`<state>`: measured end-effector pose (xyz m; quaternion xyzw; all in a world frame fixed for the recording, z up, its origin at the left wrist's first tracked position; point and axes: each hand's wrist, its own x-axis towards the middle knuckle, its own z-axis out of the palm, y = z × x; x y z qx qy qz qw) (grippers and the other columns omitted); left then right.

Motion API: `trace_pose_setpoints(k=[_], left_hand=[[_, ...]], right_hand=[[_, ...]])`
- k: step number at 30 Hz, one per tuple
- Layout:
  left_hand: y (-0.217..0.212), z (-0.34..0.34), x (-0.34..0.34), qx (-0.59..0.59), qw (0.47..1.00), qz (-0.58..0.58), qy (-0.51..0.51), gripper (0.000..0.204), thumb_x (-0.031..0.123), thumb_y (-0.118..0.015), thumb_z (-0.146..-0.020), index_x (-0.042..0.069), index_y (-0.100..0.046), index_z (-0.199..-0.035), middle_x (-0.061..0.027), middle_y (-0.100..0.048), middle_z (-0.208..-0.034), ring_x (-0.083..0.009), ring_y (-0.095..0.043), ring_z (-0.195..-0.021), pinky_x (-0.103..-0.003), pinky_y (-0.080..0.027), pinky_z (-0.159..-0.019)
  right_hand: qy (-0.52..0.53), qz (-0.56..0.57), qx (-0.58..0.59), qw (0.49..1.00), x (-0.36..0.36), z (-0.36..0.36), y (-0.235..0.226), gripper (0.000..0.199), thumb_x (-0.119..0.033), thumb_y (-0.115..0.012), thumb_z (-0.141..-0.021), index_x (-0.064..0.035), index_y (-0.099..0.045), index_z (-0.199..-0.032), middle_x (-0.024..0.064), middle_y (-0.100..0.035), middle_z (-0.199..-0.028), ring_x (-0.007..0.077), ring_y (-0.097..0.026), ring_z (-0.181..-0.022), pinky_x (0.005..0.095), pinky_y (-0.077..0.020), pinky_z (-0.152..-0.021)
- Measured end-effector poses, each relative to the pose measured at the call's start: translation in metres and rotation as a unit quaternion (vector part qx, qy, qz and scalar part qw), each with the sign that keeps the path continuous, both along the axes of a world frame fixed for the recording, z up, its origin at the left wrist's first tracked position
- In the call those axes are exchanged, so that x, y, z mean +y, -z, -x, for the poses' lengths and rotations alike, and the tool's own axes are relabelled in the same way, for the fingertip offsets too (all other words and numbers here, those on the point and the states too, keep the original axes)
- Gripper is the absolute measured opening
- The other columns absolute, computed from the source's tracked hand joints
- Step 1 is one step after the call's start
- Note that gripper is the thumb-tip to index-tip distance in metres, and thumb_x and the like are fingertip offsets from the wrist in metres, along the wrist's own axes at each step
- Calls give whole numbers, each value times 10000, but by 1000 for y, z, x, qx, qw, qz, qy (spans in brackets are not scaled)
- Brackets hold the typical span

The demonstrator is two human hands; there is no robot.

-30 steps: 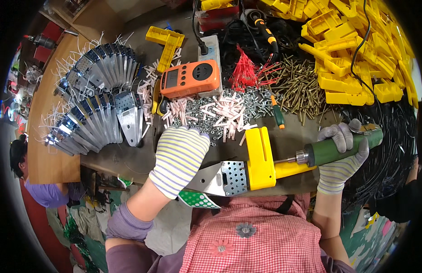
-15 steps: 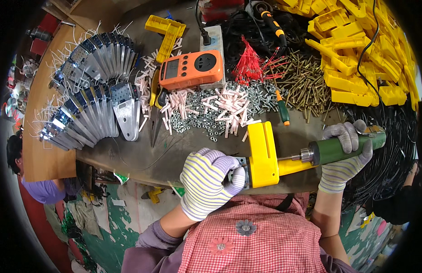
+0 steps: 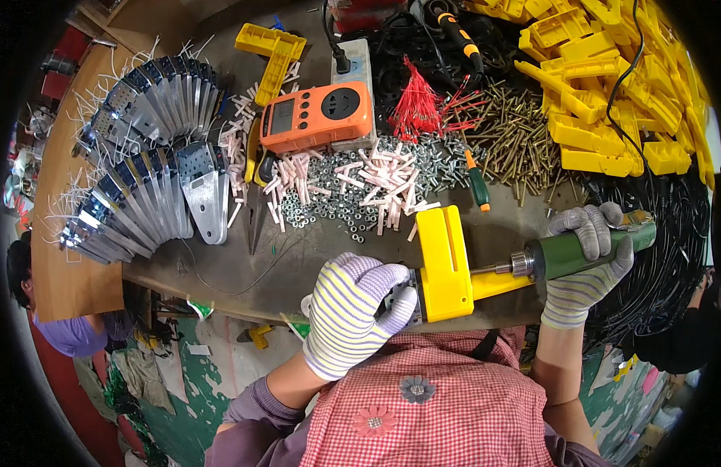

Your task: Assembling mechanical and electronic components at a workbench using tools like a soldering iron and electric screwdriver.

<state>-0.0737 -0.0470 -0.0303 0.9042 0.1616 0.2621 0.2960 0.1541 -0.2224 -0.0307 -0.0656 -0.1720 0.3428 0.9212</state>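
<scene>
Yellow handle (image 3: 446, 268) abuts metal bracket (image 3: 419, 308), finger-pinched in my left hand (image 3: 356, 313); right hand (image 3: 584, 286) grips green driver (image 3: 561, 257); fastening seemingly unfinished.

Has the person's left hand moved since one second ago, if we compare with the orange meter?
Yes. Against the orange meter, the left hand has moved rightward and toward the person's body, close beside the yellow housing.

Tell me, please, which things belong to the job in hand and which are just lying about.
In use: green power driver, in the right hand; yellow plastic part, at the driver's tip; metal piece, in the left hand.

Apparently lying about: orange meter, pliers, green-handled screwdriver, black-and-orange tool.
</scene>
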Motion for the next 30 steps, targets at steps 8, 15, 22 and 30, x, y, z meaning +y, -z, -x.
trace_pose_setpoints(k=[8,15,22,30], left_hand=[[2,0,2,15,1000,-14,24,264,128,-762,-745,84,-670,-988,-107,-619,-859,-302,-591,-765,-427,-484,-714],[-3,-8,19,42,981,-131,133,252,99,-734,-746,52,-662,-983,-93,-587,-810,-278,-579,-733,-414,-492,-688],[-3,-11,24,72,969,-139,189,179,100,-671,-779,26,-632,-936,-128,-573,-778,-316,-561,-698,-453,-454,-634],[-3,-12,22,46,973,-135,179,173,96,-671,-800,17,-631,-948,-129,-568,-760,-323,-556,-681,-452,-456,-637]], right_hand=[[-2,-20,1,1000,4,-2,3,245,-178,-693,-897,-58,-597,-1088,-44,-387,-678,90,-416,-624,356,-406,-1055],[26,13,44,999,3,-1,6,243,-191,-690,-898,-60,-603,-1083,-46,-379,-678,87,-407,-624,351,-408,-1049],[15,-20,14,1000,7,1,10,214,-154,-664,-896,-64,-608,-1082,-55,-372,-659,86,-397,-607,335,-425,-998],[11,-39,11,999,6,1,12,199,-144,-658,-902,-71,-618,-1084,-62,-354,-637,81,-366,-566,319,-429,-966]])
